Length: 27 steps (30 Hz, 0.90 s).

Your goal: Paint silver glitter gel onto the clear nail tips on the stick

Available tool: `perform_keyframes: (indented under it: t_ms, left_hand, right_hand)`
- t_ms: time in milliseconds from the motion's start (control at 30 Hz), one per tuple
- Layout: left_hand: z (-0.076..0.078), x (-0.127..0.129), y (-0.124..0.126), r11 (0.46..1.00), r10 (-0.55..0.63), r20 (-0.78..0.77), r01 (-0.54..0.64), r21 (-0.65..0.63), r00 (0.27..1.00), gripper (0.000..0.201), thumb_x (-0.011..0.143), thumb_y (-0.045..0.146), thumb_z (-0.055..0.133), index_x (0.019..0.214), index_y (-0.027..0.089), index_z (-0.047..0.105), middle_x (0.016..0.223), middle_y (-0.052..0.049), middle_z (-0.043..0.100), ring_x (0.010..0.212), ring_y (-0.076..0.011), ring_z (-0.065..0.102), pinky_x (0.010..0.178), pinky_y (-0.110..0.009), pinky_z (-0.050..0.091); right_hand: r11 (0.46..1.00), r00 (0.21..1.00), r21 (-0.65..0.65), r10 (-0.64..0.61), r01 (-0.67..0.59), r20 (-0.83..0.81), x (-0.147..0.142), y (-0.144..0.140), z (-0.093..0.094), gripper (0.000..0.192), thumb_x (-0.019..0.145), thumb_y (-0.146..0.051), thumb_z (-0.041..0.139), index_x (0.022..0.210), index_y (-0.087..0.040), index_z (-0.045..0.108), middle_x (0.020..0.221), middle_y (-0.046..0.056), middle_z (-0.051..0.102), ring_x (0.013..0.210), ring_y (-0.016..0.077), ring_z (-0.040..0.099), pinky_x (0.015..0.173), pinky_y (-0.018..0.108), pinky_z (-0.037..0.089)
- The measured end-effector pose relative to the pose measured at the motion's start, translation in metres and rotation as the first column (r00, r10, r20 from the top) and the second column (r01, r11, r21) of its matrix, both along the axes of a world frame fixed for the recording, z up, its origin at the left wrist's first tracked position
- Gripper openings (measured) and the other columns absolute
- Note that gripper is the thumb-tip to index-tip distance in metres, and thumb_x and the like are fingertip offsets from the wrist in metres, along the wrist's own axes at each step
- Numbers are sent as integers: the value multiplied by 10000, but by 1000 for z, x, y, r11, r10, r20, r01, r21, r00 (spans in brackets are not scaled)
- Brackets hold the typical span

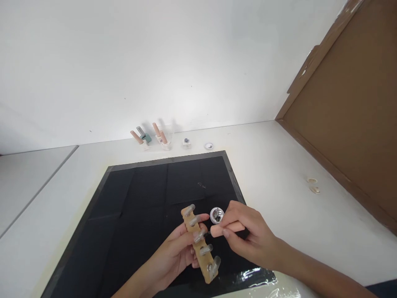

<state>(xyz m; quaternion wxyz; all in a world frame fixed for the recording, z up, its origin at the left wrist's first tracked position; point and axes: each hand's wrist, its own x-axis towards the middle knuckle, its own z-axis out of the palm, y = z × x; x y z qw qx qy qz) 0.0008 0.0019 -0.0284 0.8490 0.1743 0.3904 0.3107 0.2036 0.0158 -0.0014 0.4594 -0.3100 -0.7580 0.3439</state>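
My left hand (169, 256) grips a tan wooden strip (203, 258), tilted over the black mat. Several clear false nail tips (206, 249) stand along its top face. Pinched in my right hand (252, 231) is a nail polish brush (217, 230) with a peach cap for a handle. Its dark bristle end is at the middle nail tip (199, 236); whether it touches cannot be made out. Just beyond my right fingers, a small round jar (216, 215) with silvery, dark contents rests on the mat, partly hidden by the hand.
Under my hands lies the black mat (142, 198), taped to a white table. Along the back wall stand several polish bottles (163, 140), a small grey-topped bottle (186, 143) and a round white lid-like piece (209, 146). Brown cardboard (347, 111) and two pale discs (313, 185) are rightward.
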Motion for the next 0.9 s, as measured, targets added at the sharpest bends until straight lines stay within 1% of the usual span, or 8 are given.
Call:
perform_keyframes:
  t_ms: [100, 267, 333, 400, 567, 667, 733, 900]
  left_hand:
    - [-1, -2, -1, 1000, -1, 4, 1, 8, 1000, 346, 768, 239, 697, 1108, 204, 642, 792, 10, 518, 564, -69, 447, 479, -214, 363]
    - [0, -1, -1, 999, -26, 9, 25, 32, 1000, 337, 781, 280, 682, 1108, 208, 644, 796, 1, 531, 574, -77, 461, 493, -221, 363]
    - [0, 0, -1, 999, -31, 8, 31, 36, 999, 328, 789, 284, 674, 1107, 208, 646, 782, 2, 528, 573, -78, 463, 493, -221, 358]
    - [-1, 0, -1, 999, -32, 9, 32, 35, 999, 320, 793, 276, 670, 1104, 205, 648, 765, 7, 519, 562, -73, 453, 491, -220, 356]
    - [-4, -2, -2, 999, -22, 7, 22, 35, 1000, 339, 795, 233, 665, 1132, 205, 636, 782, 6, 514, 569, -76, 461, 486, -223, 363]
    - [-5, -3, -3, 999, -24, 9, 24, 40, 1000, 320, 818, 215, 640, 1138, 208, 630, 784, 11, 510, 566, -70, 465, 487, -221, 363]
    - [-5, -3, -3, 999, -18, 15, 18, 39, 1000, 328, 806, 223, 657, 1132, 207, 632, 790, 11, 514, 566, -69, 467, 489, -221, 366]
    - [-2, -4, -2, 999, -28, 17, 27, 29, 999, 341, 792, 250, 672, 1128, 205, 631, 761, 10, 530, 550, -75, 479, 498, -227, 369]
  right_hand:
    - [999, 999, -38, -11, 9, -53, 1, 0, -2, 185, 817, -37, 521, 871, -194, 601, 706, -5, 583, 621, 108, 493, 569, 224, 389]
    - [987, 992, -97, 126, -129, -31, 4, 0, -2, 122, 868, -161, 572, 975, -212, 599, 762, 11, 610, 684, 132, 511, 614, 251, 406]
    - [983, 989, -110, 150, -149, 2, 3, 0, 0, 120, 872, -163, 573, 975, -218, 602, 758, 8, 620, 689, 132, 508, 626, 251, 408]
    - [985, 993, -126, 120, -117, 14, 2, 0, 1, 107, 867, -141, 568, 932, -216, 607, 734, -1, 611, 670, 122, 503, 616, 239, 405]
    - [985, 998, -167, -45, 38, -36, 0, -1, -1, 122, 850, -94, 532, 824, -200, 586, 688, -13, 588, 594, 102, 493, 552, 214, 394]
    - [972, 995, -227, -80, 64, -65, 1, -1, -3, 116, 864, -121, 518, 808, -209, 569, 679, -14, 584, 604, 113, 491, 554, 222, 399]
    - [954, 995, -299, -58, 31, -84, 3, -1, -4, 91, 880, -162, 519, 843, -219, 579, 705, -13, 568, 615, 114, 481, 555, 225, 398]
    - [885, 984, -443, 78, -143, -162, 4, -1, -7, 93, 892, -292, 560, 945, -245, 621, 738, -16, 546, 621, 109, 456, 565, 225, 386]
